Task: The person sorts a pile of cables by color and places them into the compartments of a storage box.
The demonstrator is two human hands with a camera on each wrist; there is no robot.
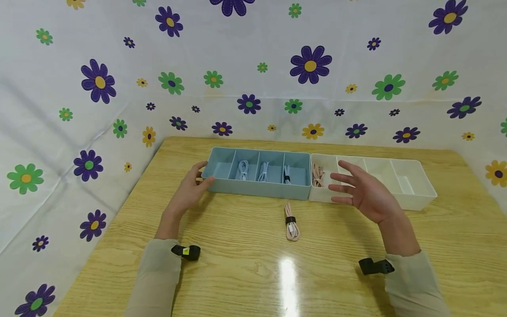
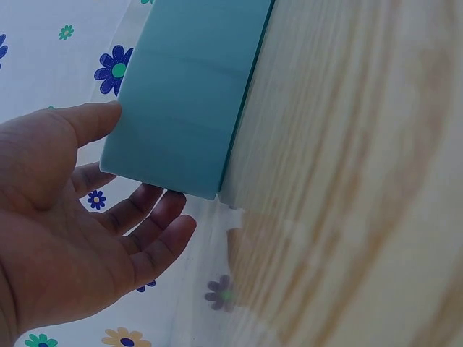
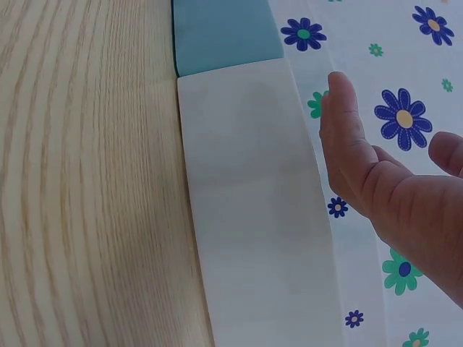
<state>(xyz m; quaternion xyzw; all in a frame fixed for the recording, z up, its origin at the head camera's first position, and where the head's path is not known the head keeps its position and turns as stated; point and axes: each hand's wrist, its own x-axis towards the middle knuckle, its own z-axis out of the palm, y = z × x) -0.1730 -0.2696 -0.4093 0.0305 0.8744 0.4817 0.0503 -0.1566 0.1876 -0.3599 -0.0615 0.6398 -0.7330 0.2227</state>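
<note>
My left hand [image 1: 192, 187] is at the left end of a blue divided box [image 1: 257, 188], thumb by the front corner and loosely bent fingers against the end wall. In the left wrist view, the thumb tip meets the edge of the blue box [image 2: 184, 94]. Over the white divided box [image 1: 416, 201] hangs my right hand [image 1: 368, 193], fingers spread and holding nothing. It hides part of that box's compartments. A pink cable bundle [image 1: 318, 175] lies in the white box's left compartment. Another pink cable [image 1: 292, 229], bound with a black strap, lies on the table.
Three compartments of the blue box hold pale coiled cables [image 1: 243, 170]. Both boxes stand end to end towards the back of the wooden table [image 1: 237, 268]. A flower-patterned cloth [image 1: 269, 39] hangs behind and at the sides.
</note>
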